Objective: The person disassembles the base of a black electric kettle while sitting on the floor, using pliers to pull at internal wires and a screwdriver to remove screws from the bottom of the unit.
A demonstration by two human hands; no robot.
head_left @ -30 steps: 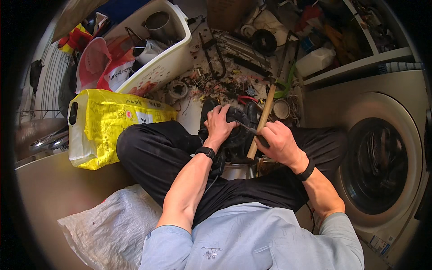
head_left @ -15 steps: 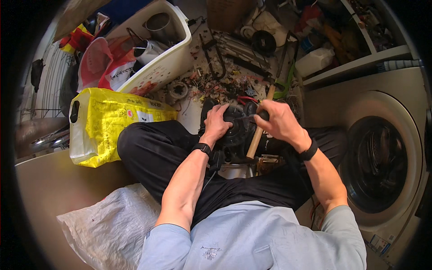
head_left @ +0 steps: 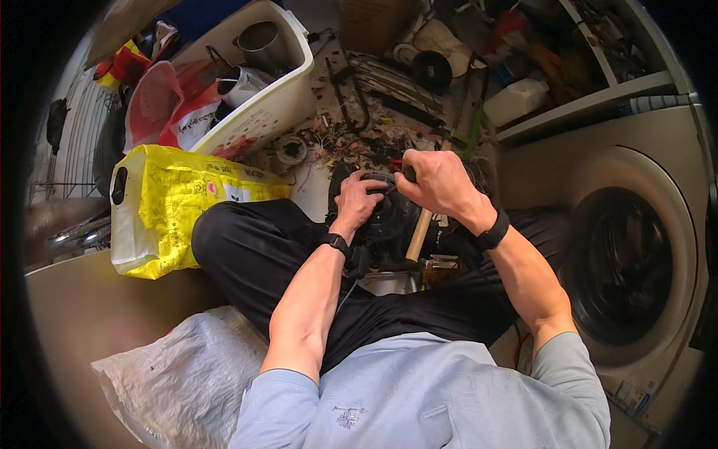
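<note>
A round black motor-like part (head_left: 389,218) rests between my crossed legs. My left hand (head_left: 357,199) grips its left rim and holds it steady. My right hand (head_left: 437,181) is closed around the dark handle of a thin tool, likely a screwdriver, whose tip points at the top of the black part. A wooden hammer handle (head_left: 417,233) lies slanted under my right wrist, beside the part. Both wrists wear black bands.
A yellow printed sack (head_left: 183,206) lies at my left knee, a white woven bag (head_left: 179,370) nearer me. A white tub (head_left: 277,97) holds metal cans. Wire scraps and tools litter the floor ahead. A front-loading washing machine (head_left: 621,262) stands at right, shelves above.
My right hand has lifted from beside my right knee and swung left and forward with the tool, now over the black part's top. My left hand stays on the part.
</note>
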